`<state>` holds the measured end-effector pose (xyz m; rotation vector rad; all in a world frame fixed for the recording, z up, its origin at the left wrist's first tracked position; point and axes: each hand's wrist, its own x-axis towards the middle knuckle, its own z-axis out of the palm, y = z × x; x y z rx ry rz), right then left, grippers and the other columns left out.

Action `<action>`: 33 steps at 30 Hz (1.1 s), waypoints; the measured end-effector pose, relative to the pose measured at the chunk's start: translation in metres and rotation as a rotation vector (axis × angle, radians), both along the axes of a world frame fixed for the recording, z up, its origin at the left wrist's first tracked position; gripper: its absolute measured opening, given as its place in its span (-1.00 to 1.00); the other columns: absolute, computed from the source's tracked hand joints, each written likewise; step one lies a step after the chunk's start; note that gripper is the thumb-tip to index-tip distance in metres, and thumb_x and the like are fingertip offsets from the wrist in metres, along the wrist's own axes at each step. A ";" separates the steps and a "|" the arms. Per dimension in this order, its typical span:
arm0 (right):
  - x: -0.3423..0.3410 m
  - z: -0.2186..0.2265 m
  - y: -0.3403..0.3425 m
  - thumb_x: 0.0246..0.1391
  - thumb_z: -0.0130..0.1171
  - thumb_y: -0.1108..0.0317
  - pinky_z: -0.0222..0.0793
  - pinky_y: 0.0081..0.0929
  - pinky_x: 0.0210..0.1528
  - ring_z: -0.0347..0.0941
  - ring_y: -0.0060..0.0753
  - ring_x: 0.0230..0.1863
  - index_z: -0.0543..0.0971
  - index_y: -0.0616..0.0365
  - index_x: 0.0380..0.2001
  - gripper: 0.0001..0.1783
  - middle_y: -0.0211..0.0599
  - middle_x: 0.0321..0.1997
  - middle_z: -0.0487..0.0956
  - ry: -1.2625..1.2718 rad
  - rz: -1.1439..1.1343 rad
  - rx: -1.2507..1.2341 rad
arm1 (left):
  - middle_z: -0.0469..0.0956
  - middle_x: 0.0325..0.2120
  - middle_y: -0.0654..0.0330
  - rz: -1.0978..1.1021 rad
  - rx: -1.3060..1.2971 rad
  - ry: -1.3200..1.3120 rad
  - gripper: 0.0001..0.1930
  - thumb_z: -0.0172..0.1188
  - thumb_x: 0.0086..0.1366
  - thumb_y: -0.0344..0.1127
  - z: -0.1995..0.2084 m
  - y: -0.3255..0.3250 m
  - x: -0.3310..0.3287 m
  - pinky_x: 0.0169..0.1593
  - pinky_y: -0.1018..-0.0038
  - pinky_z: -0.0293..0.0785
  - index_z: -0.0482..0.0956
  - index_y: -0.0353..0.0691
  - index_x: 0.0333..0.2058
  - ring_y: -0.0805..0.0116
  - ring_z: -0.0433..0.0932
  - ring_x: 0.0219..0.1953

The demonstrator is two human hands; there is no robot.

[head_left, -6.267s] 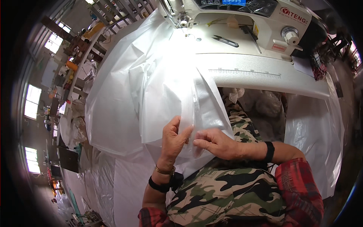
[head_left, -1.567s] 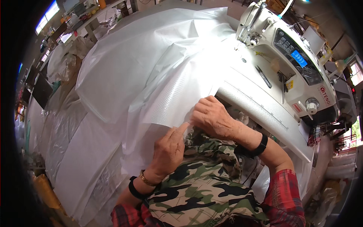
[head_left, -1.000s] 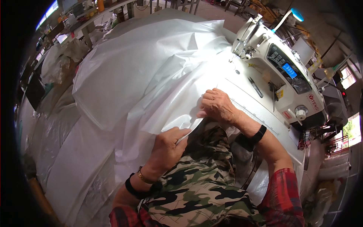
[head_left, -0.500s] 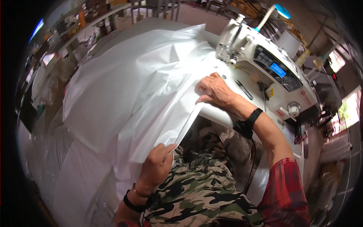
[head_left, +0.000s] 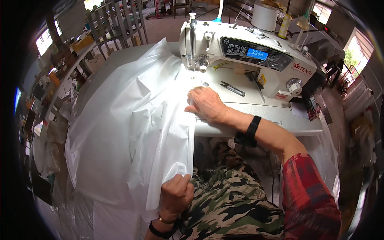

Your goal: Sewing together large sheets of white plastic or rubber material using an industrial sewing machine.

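Note:
A big white sheet (head_left: 108,132), thin and slightly shiny like coated fabric, lies in folds across the left of the sewing table. Its folded edge runs toward me from the needle area of a white sewing machine (head_left: 256,52). My left hand (head_left: 177,196) is closed, pinching that edge near my lap. Just in front of the brightly lit needle area, my right hand (head_left: 206,103) bears on the sheet with curled fingers and the thumb close by. Glare washes out the cloth under its fingertips. Dark thread snips (head_left: 233,89) lie on the machine bed beyond this hand.
A white thread cone (head_left: 264,17) stands behind the machine head. The handwheel (head_left: 294,86) is at its right end. The table's front edge (head_left: 260,130) passes below my right forearm. Farther left are a metal rack (head_left: 116,26) and a cluttered bench (head_left: 76,60).
The view has turned, so the machine now sits more level and farther left. The sheet's edge between my hands now runs nearly straight toward me. Both hands stay on the sheet.

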<state>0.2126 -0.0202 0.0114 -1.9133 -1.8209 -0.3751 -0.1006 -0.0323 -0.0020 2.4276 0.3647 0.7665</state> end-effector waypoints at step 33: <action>0.006 -0.011 -0.001 0.18 0.02 -0.24 -0.04 0.01 0.39 0.21 0.01 0.36 0.34 0.47 0.18 -0.11 0.15 0.28 0.36 0.061 -0.030 -0.170 | 0.46 -0.66 0.03 -0.018 0.181 -0.013 -0.98 0.13 -0.01 -0.53 0.027 0.040 0.054 -0.53 0.26 0.38 0.52 -0.30 -0.57 0.02 0.47 -0.64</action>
